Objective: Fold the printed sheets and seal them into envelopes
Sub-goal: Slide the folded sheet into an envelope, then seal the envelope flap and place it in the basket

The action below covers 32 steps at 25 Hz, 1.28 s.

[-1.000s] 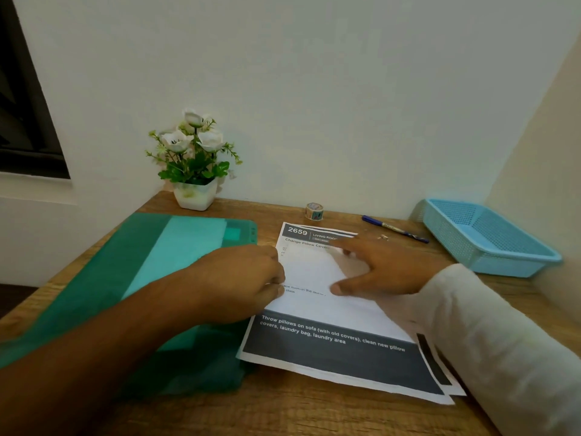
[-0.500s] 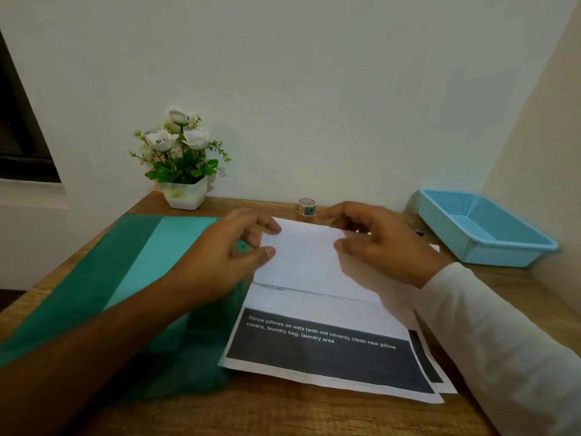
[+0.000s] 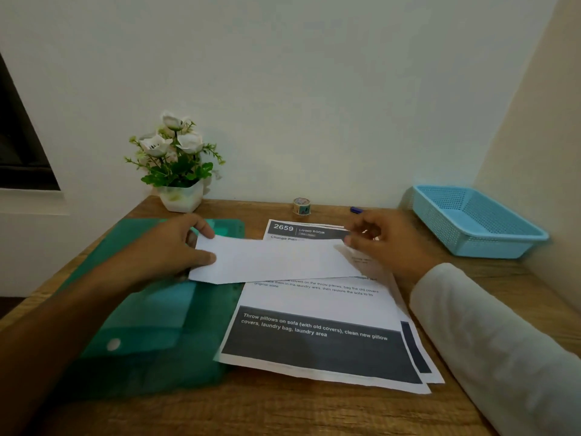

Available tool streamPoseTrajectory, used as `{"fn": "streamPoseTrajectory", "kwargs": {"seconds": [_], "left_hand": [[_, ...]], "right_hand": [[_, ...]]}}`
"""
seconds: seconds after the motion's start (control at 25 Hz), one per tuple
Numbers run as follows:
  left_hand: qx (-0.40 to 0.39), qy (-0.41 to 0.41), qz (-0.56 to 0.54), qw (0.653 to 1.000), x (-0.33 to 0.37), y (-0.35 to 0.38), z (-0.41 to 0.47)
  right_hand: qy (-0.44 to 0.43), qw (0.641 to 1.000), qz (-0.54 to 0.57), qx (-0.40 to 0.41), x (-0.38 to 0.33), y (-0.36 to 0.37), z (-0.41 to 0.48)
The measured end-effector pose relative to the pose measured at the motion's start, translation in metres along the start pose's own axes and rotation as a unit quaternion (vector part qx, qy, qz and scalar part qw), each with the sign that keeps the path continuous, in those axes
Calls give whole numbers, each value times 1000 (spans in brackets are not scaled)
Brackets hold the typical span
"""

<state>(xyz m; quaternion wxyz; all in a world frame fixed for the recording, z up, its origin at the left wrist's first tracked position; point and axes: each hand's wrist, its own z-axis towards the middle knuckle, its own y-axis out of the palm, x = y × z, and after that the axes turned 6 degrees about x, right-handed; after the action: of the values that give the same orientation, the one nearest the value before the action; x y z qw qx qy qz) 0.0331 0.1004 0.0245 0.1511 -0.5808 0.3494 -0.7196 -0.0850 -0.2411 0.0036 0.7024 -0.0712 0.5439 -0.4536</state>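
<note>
A folded white sheet [image 3: 276, 259] is held just above the stack of printed sheets [image 3: 314, 309] on the wooden table [image 3: 283, 410]. My left hand [image 3: 163, 250] pinches the folded sheet's left end, thumb on top. At its upper right corner, the fingertips of my right hand [image 3: 386, 243] are closed on the edge. The top printed sheet shows "2659 LIVING ROOM" at the far end and a dark band with white text at the near end. A second sheet peeks out beneath it on the right.
A green plastic folder [image 3: 141, 309] lies left of the sheets, under my left arm. Along the back wall stand a potted white flower [image 3: 180, 196], a small tape roll [image 3: 301, 205] and a pen [image 3: 356, 210]. A blue mesh basket [image 3: 478, 243] sits at the right.
The top sheet went from being pressed flat, to being folded, to a narrow folded strip lifted off the stack and shifted left. A full printed sheet now shows beneath it.
</note>
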Motion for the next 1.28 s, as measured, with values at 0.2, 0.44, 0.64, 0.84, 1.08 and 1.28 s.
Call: {"fn": "streamPoseTrajectory", "kwargs": {"seconds": [0.2, 0.44, 0.64, 0.84, 1.08, 1.28], "left_hand": [[27, 31, 143, 989, 6, 2, -6], [39, 141, 98, 984, 36, 16, -8], [21, 206, 167, 964, 89, 46, 49], [46, 227, 274, 934, 107, 98, 122], [43, 223, 352, 908, 92, 144, 146], [48, 242, 242, 938, 98, 130, 120]], "right_hand": [[-20, 992, -69, -100, 3, 10, -1], [-1, 995, -8, -95, 13, 11, -10], [-12, 996, -7, -87, 14, 12, -12], [6, 993, -22, -113, 8, 9, -13], [8, 993, -28, -118, 4, 9, -14], [5, 993, -33, -116, 3, 8, -14]]}}
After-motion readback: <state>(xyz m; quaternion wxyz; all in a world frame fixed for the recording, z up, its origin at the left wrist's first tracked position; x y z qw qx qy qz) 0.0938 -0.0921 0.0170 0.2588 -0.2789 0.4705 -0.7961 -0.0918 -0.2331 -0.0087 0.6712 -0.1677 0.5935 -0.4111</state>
